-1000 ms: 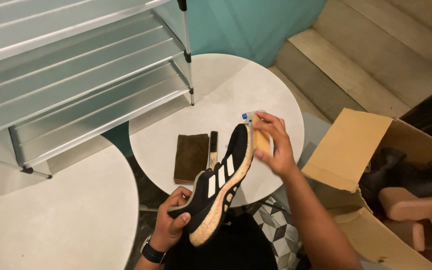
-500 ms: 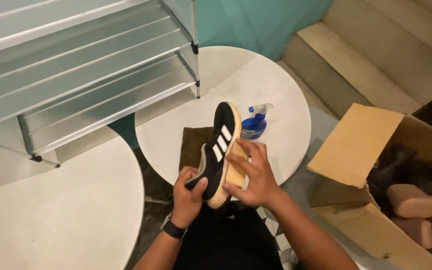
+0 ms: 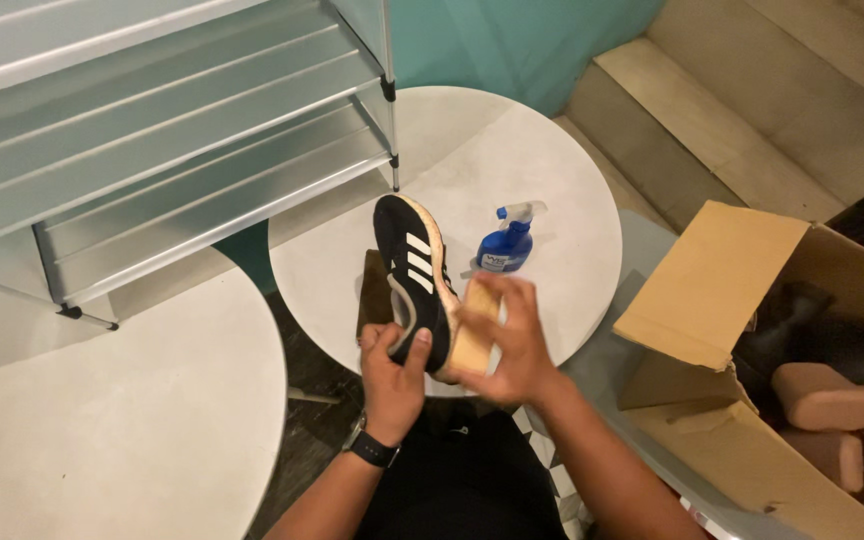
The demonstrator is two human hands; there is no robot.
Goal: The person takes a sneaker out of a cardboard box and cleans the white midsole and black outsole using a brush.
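In the upper left of your frame stands a metal shelf rack point(image 3: 152, 130), beside two round white tables point(image 3: 552, 170). A teal wall point(image 3: 512, 40) sits top centre, beige steps point(image 3: 752, 100) upper right, dim warm light throughout.

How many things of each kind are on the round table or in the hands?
Shoe: 1
Tan block pressed to the shoe by the right hand: 1
Blue spray bottle: 1
Brown cloth: 1
Total: 4
The left hand holds the shoe's heel.
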